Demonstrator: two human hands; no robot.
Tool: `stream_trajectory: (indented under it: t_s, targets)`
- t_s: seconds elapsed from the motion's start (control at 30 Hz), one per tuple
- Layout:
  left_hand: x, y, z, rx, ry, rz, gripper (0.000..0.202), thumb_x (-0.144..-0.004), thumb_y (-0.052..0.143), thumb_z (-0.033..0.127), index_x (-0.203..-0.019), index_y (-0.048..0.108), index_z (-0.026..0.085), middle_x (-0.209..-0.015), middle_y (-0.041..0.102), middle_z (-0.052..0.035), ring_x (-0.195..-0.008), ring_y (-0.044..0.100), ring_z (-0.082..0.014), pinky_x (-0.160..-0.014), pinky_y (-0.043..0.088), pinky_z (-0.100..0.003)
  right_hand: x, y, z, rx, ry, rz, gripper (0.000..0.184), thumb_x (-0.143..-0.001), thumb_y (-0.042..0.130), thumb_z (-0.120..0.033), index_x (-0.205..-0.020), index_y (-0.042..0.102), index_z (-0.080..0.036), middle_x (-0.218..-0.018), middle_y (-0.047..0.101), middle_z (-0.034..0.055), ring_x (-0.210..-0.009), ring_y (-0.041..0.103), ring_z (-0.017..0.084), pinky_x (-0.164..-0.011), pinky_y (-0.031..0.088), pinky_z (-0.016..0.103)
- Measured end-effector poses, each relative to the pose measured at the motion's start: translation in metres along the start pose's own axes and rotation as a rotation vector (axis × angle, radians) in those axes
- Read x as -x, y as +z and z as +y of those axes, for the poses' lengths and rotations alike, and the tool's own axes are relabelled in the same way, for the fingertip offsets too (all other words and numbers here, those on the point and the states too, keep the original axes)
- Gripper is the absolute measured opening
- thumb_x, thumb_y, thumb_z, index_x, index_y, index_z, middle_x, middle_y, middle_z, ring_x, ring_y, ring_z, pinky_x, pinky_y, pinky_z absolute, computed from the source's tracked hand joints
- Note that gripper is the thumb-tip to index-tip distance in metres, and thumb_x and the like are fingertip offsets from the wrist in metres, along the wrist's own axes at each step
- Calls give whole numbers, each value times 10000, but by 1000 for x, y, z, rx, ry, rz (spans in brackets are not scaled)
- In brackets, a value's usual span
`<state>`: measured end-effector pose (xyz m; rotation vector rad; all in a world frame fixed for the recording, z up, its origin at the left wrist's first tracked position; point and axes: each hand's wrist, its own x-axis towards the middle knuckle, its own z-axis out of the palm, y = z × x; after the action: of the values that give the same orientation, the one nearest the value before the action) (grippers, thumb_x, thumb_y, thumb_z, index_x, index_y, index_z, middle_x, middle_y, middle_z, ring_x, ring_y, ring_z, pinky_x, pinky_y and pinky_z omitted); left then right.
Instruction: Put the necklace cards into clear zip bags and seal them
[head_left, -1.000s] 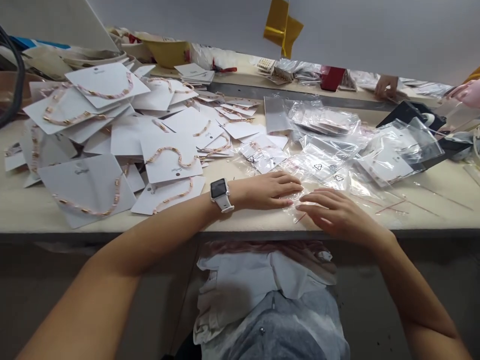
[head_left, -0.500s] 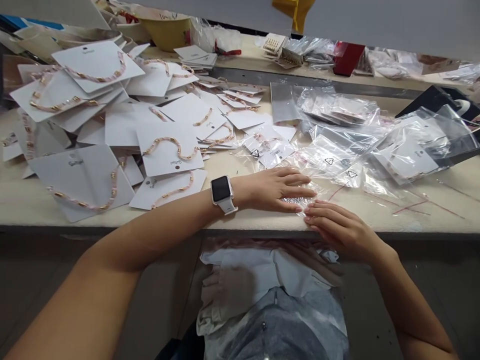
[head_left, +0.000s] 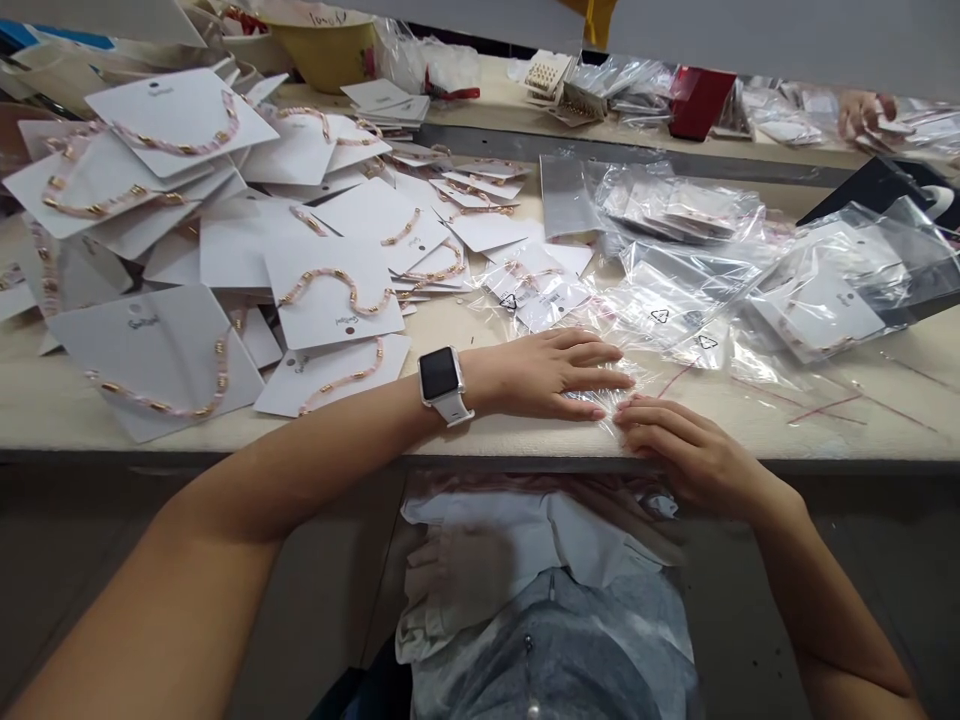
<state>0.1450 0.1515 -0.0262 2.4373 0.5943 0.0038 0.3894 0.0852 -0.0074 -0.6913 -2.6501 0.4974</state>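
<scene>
My left hand (head_left: 551, 377), with a white-strapped watch at the wrist, lies flat with fingers apart, pressing a clear plastic bag (head_left: 611, 422) onto the table. At the bag's right edge is my right hand (head_left: 686, 440), its fingers bent and held together on the plastic; the thumb is mostly hidden. Beyond my hands lie bagged cards (head_left: 664, 312) in clear plastic. Left of my left hand is a white card (head_left: 337, 290) carrying a pink and gold beaded strand, beside a large heap of similar cards (head_left: 169, 345).
Thin pink cords (head_left: 825, 408) lie to the right on the table (head_left: 495, 440). A dark box (head_left: 877, 190) stands behind more bagged cards. On the back ledge are a yellow basin (head_left: 326, 52), a red object (head_left: 697, 100) and another person's hand (head_left: 866, 112).
My right hand has shifted slightly to the right, while my left hand stays spread on the bag. Another person's hand now shows at the upper right. The view has shifted a little.
</scene>
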Motion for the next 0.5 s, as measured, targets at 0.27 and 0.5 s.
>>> stream_trajectory:
  t_s: [0.27,0.5]
  targets:
    - [0,1,-2,21,10,20,544,-994,462,488,-1492,420,272,-1587,345,-80,-1484,279,-271,-1253,154,-473,-4,3,-4,-17,86,44,130,-965,521,-155,-1073,577,-200,-1087,673,95,-1006,652,192,-874,566,325]
    - [-1,4,-4,15,-3,22,554,-988,449,522,-1492,412,296,-1591,340,-61,-1484,275,-267,-1252,151,-465,-3,3,-2,-19,124,23,99,-980,473,-168,-972,560,-214,-1110,646,98,-996,633,201,-835,551,336]
